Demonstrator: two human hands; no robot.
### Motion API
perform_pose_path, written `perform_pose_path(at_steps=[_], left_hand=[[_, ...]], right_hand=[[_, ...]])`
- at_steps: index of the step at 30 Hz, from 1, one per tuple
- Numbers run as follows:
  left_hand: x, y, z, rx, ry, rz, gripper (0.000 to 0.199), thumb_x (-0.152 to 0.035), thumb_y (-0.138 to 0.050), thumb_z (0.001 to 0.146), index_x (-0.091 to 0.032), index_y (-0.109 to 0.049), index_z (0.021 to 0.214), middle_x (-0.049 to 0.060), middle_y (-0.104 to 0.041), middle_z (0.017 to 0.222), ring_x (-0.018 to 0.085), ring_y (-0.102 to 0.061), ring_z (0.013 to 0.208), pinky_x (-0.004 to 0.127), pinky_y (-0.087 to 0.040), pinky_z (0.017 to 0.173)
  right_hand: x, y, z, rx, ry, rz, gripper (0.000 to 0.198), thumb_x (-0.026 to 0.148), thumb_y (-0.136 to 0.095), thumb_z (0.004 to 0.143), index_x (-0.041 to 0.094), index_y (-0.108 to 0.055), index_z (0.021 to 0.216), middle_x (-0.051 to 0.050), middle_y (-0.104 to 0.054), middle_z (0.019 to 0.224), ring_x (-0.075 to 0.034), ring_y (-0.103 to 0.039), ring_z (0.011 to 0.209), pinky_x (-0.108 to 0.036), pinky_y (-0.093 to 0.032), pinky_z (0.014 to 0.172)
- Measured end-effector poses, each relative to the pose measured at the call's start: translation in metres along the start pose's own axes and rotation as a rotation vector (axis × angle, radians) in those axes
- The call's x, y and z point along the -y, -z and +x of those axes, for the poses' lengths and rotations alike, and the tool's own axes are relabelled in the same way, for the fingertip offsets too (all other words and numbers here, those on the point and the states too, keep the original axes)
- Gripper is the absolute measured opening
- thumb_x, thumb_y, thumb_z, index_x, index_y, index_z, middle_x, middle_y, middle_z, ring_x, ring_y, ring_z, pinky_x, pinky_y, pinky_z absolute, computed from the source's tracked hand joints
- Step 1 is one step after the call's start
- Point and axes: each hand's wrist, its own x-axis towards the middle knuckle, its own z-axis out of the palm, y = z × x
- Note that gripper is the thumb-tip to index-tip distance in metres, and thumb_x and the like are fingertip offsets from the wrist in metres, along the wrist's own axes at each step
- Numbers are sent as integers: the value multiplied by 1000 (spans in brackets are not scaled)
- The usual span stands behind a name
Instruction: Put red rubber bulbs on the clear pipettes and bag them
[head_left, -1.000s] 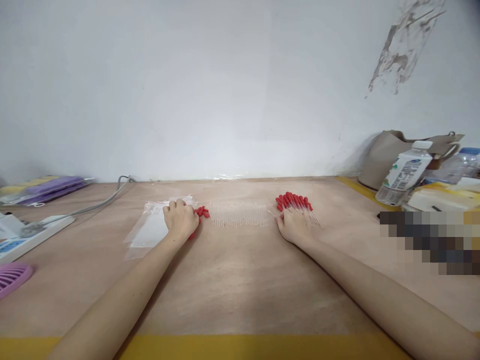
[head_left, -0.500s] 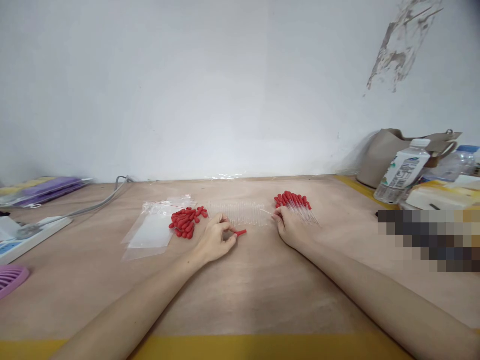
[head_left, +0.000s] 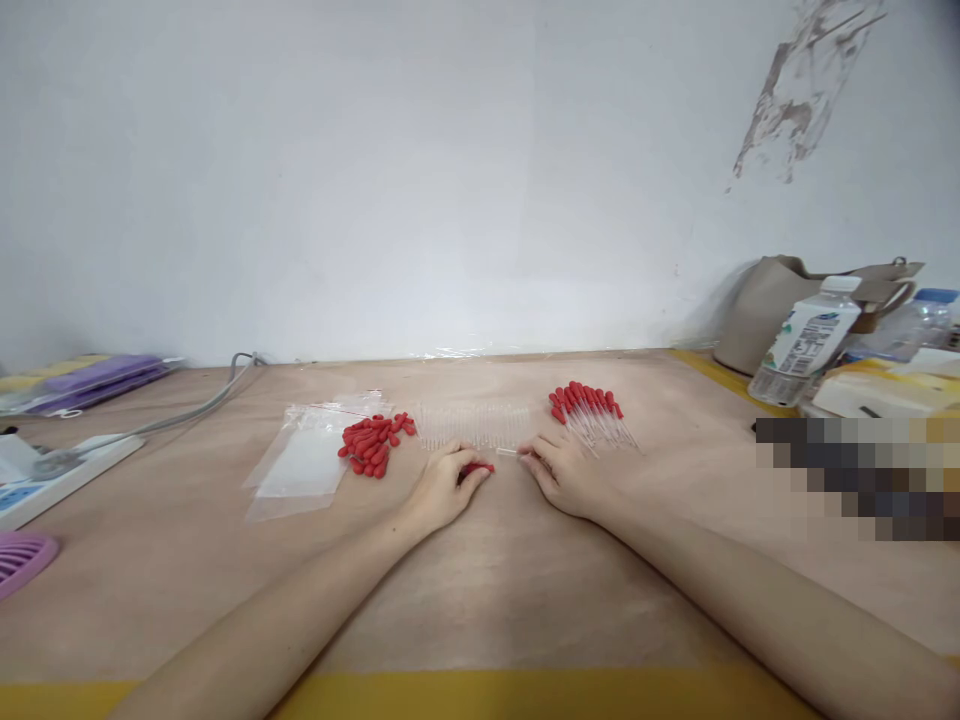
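Between the thumb and fingers of my left hand [head_left: 444,488] is a red rubber dropper bulb [head_left: 481,467], its open end pointing right. My right hand [head_left: 568,478] pinches a thin clear dropper tube [head_left: 508,452], whose end points left toward the bulb; the two are a small gap apart. Behind both hands lies a row of clear tubes [head_left: 474,427] side by side. A pile of loose red bulbs [head_left: 366,445] sits left of that row. To the right, several droppers [head_left: 589,403] with red bulbs fitted on clear tubes lie fanned out.
Clear plastic bags [head_left: 304,465] lie beside the bulb pile. At left are a power strip [head_left: 82,462], its grey cable, and purple packets [head_left: 109,380]. A plastic bottle [head_left: 806,340] and a grey-brown bag [head_left: 757,310] stand at right, against the wall.
My right hand has come left and nearer to me with the tube, from beside the fitted droppers. The left hand has shifted slightly, still holding the bulb.
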Motion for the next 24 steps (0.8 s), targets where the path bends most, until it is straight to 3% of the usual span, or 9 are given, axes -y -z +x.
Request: perform_pose_path(at_steps=[11, 24], left_hand=[[7, -7, -1, -5, 158, -418, 18, -31, -45, 84, -15, -52, 92, 2, -60, 72, 14, -59, 67, 27, -48, 65], [2, -4, -4, 91, 172, -504, 22, -32, -49, 82, -14, -58, 87, 0, -57, 65, 10, -54, 56, 21, -46, 56]], right_hand=[[18, 6, 1, 13, -40, 39, 18, 23, -42, 85, 17, -59, 87, -3, -63, 78, -14, -53, 70, -28, -35, 67], [7, 6, 3, 129, 29, 186, 19, 24, -44, 87, 19, -62, 84, 0, -60, 74, -11, -52, 68, -27, -33, 69]])
